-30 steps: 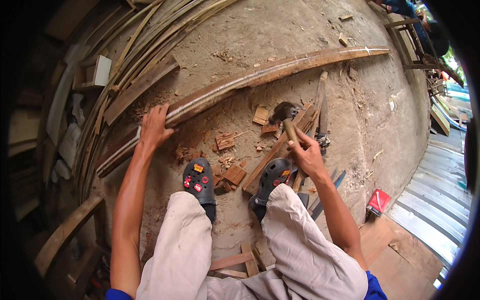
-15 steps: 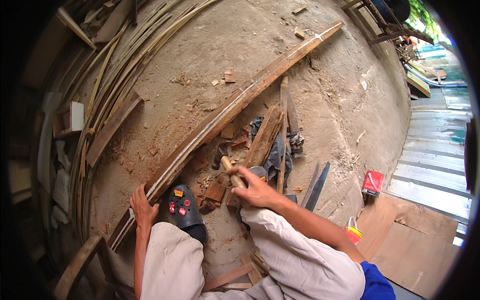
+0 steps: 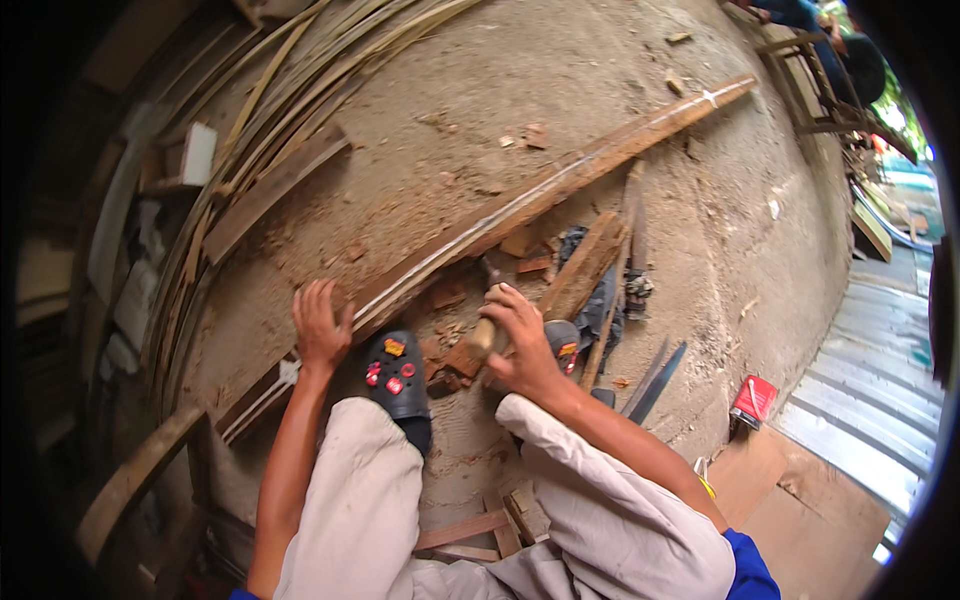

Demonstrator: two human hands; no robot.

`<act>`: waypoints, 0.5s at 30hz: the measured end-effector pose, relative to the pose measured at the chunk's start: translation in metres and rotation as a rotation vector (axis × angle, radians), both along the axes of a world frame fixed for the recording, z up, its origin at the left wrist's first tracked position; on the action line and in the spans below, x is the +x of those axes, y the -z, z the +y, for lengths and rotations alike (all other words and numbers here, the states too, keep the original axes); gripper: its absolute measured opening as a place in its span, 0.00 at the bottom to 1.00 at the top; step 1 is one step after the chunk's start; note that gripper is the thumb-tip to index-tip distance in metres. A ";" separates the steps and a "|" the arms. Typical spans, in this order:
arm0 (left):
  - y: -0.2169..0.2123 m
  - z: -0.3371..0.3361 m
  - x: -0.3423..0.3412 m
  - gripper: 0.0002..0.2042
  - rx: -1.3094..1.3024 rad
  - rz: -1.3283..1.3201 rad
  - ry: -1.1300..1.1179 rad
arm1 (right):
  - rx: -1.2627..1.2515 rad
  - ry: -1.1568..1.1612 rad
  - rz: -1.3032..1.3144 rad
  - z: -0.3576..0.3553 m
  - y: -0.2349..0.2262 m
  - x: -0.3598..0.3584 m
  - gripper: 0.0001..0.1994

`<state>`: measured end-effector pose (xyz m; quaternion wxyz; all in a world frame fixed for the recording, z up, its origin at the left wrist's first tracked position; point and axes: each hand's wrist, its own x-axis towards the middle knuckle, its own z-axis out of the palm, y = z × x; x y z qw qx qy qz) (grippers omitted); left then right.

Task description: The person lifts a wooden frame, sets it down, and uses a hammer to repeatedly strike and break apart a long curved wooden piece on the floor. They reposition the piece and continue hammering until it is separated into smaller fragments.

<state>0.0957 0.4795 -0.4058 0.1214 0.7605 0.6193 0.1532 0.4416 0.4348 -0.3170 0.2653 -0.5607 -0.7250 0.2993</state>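
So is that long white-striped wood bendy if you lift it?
Probably not: the wood looks thick, so likely stiff. Being long and solid-looking, it's probably heavy, and may dip at one end if held at the other.

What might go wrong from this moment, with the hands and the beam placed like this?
The left hand rests on the wooden beam; a stray swing of the wooden-handled tool in the right hand might hit it. The left shoe sits close beside the beam, so a glancing blow could perhaps reach the shoe.
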 end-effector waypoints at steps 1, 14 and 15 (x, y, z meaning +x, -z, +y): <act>0.003 0.000 0.000 0.24 0.032 -0.001 0.004 | 0.025 0.008 0.159 0.003 0.003 -0.002 0.20; 0.000 -0.001 0.001 0.14 0.048 -0.065 0.020 | -0.189 0.354 1.413 0.108 -0.024 0.017 0.12; 0.000 -0.002 0.000 0.14 0.042 -0.064 0.021 | -0.218 0.373 1.471 0.114 -0.023 0.016 0.11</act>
